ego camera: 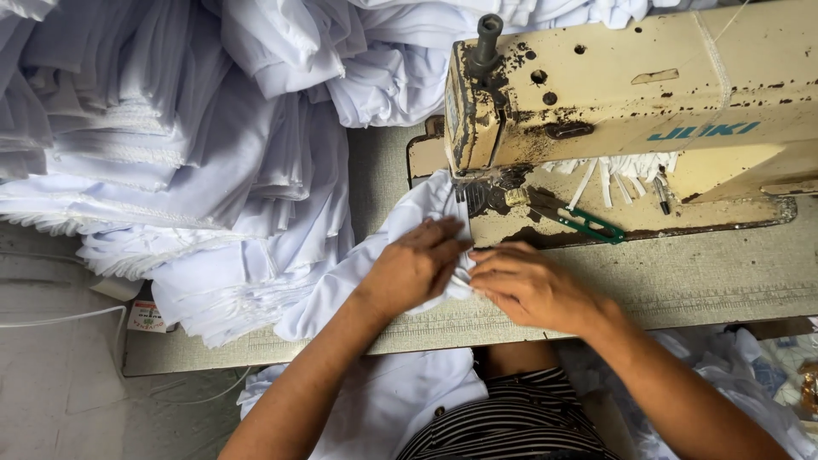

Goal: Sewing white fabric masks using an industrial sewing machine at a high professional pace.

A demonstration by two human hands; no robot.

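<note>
A white fabric piece (358, 273) lies on the grey sewing table (699, 281) and runs up under the needle area of a worn cream sewing machine (630, 111). My left hand (413, 268) presses flat on the cloth just left of the presser foot. Fingertip to fingertip with it, my right hand (528, 285) pinches the cloth's edge in front of the machine bed. The needle and foot are mostly hidden behind my fingers and the machine head.
A big heap of folded white garments (170, 145) fills the table's left and back. Green-handled thread snips (592, 224) lie on the machine bed with a pen (662, 196) near them. More white cloth (375, 400) hangs over my lap; loose fabric sits at the lower right (750, 375).
</note>
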